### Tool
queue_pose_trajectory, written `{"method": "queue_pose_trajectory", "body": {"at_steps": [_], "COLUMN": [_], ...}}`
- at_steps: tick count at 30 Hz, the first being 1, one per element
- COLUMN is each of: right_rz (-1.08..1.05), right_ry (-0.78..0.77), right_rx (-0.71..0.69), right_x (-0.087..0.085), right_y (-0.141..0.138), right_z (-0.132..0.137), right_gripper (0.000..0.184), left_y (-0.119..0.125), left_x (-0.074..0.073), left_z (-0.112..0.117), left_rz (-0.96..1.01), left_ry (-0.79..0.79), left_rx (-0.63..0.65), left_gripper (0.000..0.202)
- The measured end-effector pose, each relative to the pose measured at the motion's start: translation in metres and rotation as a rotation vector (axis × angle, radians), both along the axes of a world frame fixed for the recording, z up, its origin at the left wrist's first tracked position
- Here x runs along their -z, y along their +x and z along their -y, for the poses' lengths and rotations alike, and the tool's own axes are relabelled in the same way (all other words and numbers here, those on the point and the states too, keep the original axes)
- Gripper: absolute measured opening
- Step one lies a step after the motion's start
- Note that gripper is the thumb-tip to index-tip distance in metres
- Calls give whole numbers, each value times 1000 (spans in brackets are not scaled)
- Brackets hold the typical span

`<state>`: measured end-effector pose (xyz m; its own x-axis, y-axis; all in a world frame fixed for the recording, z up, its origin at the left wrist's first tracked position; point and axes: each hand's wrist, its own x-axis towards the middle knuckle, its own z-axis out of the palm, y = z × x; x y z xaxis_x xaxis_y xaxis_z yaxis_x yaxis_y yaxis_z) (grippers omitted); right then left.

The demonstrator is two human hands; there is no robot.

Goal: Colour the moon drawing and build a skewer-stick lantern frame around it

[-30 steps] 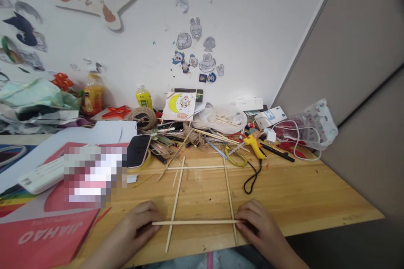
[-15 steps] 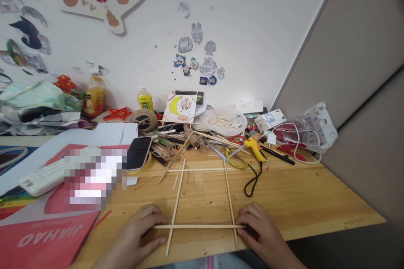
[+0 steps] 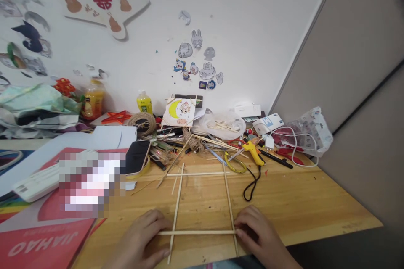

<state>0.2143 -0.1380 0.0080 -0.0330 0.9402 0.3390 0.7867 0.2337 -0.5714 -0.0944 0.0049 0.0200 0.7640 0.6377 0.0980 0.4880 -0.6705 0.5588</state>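
Four slim wooden sticks lie crossed as a rectangle on the table. The front stick (image 3: pixel 198 232) crosses over the left stick (image 3: pixel 177 210) and the right stick (image 3: pixel 229 206); the back stick (image 3: pixel 198 174) lies at the far end. My left hand (image 3: pixel 147 235) rests at the front left corner, thumb and fingers apart, fingertips by the left stick; the front stick's left end shows in the gap. At the front right corner my right hand (image 3: pixel 260 235) pinches the front stick's right end, which its fingers hide.
A yellow glue gun (image 3: pixel 255 153) with a black cord and yellow-handled scissors (image 3: pixel 235 164) lie behind the frame. Twine (image 3: pixel 143 124), loose sticks and bags clutter the back. A phone (image 3: pixel 138 157) and red bag (image 3: pixel 47 235) are on the left. The table edge (image 3: pixel 334 235) runs right.
The front stick has shifted slightly right, and its right end is now covered by my right fingers. The whole view has tilted up slightly.
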Motion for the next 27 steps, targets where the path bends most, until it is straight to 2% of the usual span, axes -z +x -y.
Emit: {"method": "queue_pose_trajectory", "body": {"at_steps": [3,6,8,12,15,17,21,27], "right_rz": [-7,41,85,156,246,309,353,352], "right_ry": [-77,-201,-262,-311,-336,-352,-346,-318], "right_rx": [79,174,220,303,369,408,443,465], "right_x": [-2,-7,-11,-22,-31,-37,-41,-32], "right_y": [1,2,2,5,9,13,17,11], "right_z": [-8,-21,-30,-51,-68,-79,-97,-103], "right_gripper": [19,19,20,22,22,21,23,24], "left_y": [0,1,6,30,53,63,66,60], "left_x": [1,-8,-22,-56,-69,-69,-57,-43], "left_z": [0,-8,-21,-56,-78,-88,-97,-103], "left_rz": [11,-13,-62,-178,-315,-360,-429,-442], "left_ry": [28,63,104,218,357,396,414,468], "left_rx": [2,-43,-82,-35,37,52,46,16], "left_gripper": [32,27,24,26,25,24,20,28]}}
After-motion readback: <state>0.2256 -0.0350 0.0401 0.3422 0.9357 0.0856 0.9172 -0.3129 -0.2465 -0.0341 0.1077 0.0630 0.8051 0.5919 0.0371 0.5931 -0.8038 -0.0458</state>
